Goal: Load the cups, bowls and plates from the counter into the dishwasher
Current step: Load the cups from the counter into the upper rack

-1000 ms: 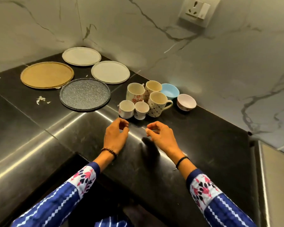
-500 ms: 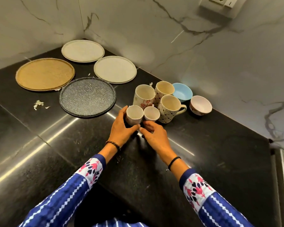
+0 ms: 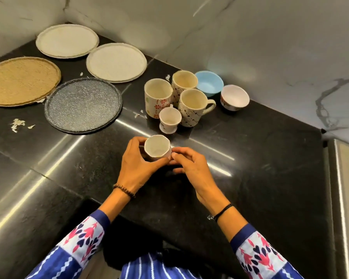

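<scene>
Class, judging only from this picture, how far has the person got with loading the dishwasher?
Done: nothing visibly loaded; no dishwasher in view. In hand: a small white cup, gripped by the left hand, the right hand touching it. Left: another small cup, three mugs, two bowls and four plates on the counter.

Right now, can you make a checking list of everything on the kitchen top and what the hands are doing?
Surface: glossy black stone counter, bare in front.
Job's things: four round plates, two cream, one tan woven-look, one speckled grey; three tall patterned mugs; small white cup on the counter; light blue bowl; white floral bowl.
Clutter: pale scraps near the plates.
Hands: left hand holds a second small white cup; right hand touches its side.
Cables: nothing seen.
Surroundings: white marble walls; the dishwasher is not in view.
</scene>
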`<state>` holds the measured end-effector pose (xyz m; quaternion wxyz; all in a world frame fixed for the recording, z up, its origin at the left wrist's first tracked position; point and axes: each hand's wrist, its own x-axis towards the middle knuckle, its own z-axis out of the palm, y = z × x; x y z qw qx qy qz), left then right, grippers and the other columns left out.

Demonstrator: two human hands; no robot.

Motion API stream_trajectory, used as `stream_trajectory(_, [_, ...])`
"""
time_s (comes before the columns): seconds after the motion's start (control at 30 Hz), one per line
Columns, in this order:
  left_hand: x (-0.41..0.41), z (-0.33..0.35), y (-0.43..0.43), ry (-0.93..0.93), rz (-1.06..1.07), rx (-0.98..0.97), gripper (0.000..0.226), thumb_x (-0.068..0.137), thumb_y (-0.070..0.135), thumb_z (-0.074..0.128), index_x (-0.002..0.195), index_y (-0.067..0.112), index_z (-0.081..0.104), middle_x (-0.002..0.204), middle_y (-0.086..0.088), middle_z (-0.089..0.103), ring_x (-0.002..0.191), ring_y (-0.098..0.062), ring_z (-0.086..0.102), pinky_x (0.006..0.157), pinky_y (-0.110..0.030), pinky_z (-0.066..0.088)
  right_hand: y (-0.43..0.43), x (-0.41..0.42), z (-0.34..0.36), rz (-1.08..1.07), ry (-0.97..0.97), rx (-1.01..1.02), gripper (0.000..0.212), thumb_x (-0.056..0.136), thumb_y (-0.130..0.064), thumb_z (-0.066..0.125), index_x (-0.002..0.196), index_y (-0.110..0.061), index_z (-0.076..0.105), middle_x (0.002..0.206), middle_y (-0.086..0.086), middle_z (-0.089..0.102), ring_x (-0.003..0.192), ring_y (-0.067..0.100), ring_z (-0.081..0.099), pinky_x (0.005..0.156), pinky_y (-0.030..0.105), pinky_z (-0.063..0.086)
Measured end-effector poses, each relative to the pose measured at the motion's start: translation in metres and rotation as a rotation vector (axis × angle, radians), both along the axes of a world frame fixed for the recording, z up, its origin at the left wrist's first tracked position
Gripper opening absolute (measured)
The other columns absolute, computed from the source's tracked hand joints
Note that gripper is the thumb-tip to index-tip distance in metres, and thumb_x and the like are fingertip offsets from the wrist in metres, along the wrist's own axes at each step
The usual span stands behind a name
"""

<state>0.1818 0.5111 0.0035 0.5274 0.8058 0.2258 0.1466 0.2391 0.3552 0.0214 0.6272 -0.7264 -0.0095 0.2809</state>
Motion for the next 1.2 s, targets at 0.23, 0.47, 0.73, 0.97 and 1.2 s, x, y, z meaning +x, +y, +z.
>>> stream_trajectory(0.23, [-0.039, 0.019, -0.063, 0.004, -0.162, -0.1, 0.072, 0.06, 0.043, 0.088, 0.119, 0.028, 0.051, 0.114, 0.014, 0.061, 0.101, 0.003, 0.059, 0.083, -0.012, 0.048, -0.069, -0.049, 0.008, -0.144, 0.024, 0.03, 0.018, 0.097, -0.022, 0.062, 0.112, -0.019, 0.072, 0.102, 0.0, 0.076, 0.097, 0.014, 0.072, 0.077, 0.027, 0.058])
stream_trajectory(0.47, [-0.081, 0.033, -0.147, 0.05, -0.412, -0.153, 0.065, 0.061, 0.046, 0.088, 0.116, 0.031, 0.056, 0.112, 0.013, 0.065, 0.103, -0.003, 0.063, 0.09, -0.033, 0.054, -0.164, -0.118, 0.017, -0.317, 0.06, 0.114, 0.024, 0.1, -0.025, 0.056, 0.115, -0.013, 0.071, 0.109, 0.005, 0.075, 0.104, 0.02, 0.071, 0.087, 0.036, 0.057])
stream_trajectory(0.73, [-0.16, 0.047, -0.278, 0.086, -0.628, -0.193, 0.065, 0.064, 0.044, 0.085, 0.12, 0.028, 0.056, 0.112, 0.013, 0.065, 0.103, 0.0, 0.062, 0.086, -0.019, 0.053, -0.297, -0.227, 0.015, -0.503, 0.144, 0.257, 0.035, 0.097, -0.034, 0.055, 0.118, -0.009, 0.067, 0.112, 0.013, 0.073, 0.106, 0.027, 0.07, 0.088, 0.038, 0.057])
stream_trajectory(0.97, [-0.239, 0.022, -0.393, 0.186, -0.774, -0.201, 0.055, 0.063, 0.055, 0.079, 0.109, 0.044, 0.051, 0.112, 0.014, 0.059, 0.098, 0.004, 0.059, 0.078, -0.011, 0.051, -0.399, -0.327, -0.005, -0.742, 0.274, 0.347, 0.046, 0.093, -0.04, 0.055, 0.126, -0.011, 0.066, 0.118, 0.016, 0.072, 0.113, 0.03, 0.068, 0.1, 0.047, 0.052])
stream_trajectory(1.2, [-0.281, -0.027, -0.469, 0.3, -0.884, -0.176, 0.048, 0.069, 0.057, 0.077, 0.109, 0.044, 0.053, 0.113, 0.014, 0.059, 0.099, 0.002, 0.059, 0.081, -0.02, 0.054, -0.467, -0.393, -0.047, -0.892, 0.357, 0.404, 0.042, 0.094, -0.041, 0.056, 0.123, -0.013, 0.069, 0.121, 0.015, 0.071, 0.116, 0.029, 0.066, 0.096, 0.044, 0.054])
